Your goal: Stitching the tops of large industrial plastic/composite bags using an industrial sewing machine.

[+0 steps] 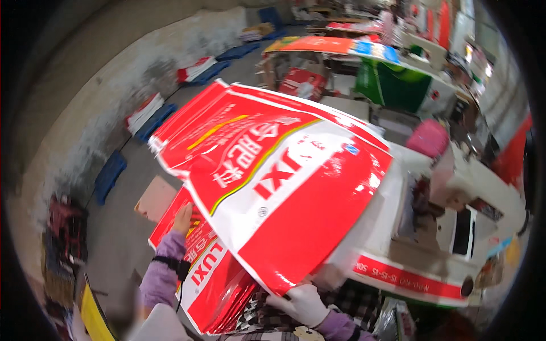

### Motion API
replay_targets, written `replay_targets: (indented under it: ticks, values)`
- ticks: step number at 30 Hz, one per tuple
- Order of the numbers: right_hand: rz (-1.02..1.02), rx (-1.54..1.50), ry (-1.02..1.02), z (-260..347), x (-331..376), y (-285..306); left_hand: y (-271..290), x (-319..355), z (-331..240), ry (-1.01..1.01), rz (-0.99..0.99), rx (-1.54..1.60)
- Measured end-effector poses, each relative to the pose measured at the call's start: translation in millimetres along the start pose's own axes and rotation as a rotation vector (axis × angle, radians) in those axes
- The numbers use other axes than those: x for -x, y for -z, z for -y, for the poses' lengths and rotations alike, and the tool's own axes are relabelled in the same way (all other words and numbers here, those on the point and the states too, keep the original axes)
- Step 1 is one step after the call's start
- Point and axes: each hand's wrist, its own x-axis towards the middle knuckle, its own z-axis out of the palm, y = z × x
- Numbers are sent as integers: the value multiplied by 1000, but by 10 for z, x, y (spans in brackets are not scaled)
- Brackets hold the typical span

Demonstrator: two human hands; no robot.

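Observation:
A large red and white plastic sack (307,227) with a glossy surface is raised at a slant in front of me. My right hand (301,306), in a white glove, is closed on its lower edge. Below it, a stack of similar red and white sacks (213,284) lies over a black and white checked cloth. My left hand (182,219), below a purple sleeve, rests on the upper part of that stack, fingers stretched out beside the raised sack's left edge. The raised sack covers much of the stack.
To the right, a white sewing machine (478,193) stands on a pale worktable (372,227), with a pink bundle (427,138) behind it. Blue mats (110,175) and folded sacks lie along the left wall. Farther back, a green sheet (392,85) hangs from a table.

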Motion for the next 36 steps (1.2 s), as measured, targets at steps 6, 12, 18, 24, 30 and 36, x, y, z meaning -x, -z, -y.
replay_targets:
  ticks: [6, 12, 18, 24, 30, 36]
  values:
    - [-404, -425, -260, 241, 135, 245, 735, -1071, -409, -19, 208, 319]
    - [-490, -415, -228, 102, 611, 727, 2268, -2154, -424, -246, -367, 239]
    - [141, 45, -15, -115, 435, 495, 1375, -1655, -107, -93, -67, 522]
    - [427, 255, 154, -416, -637, -663, -552, 772, 183, 274, 473, 694]
    - [-6, 230, 250, -550, -1064, -850, -1069, 2095, 348, 620, 566, 952]
    - [-664, 591, 85, -771, -31, 584, -1403, 2370, 253, 405, 78, 704]
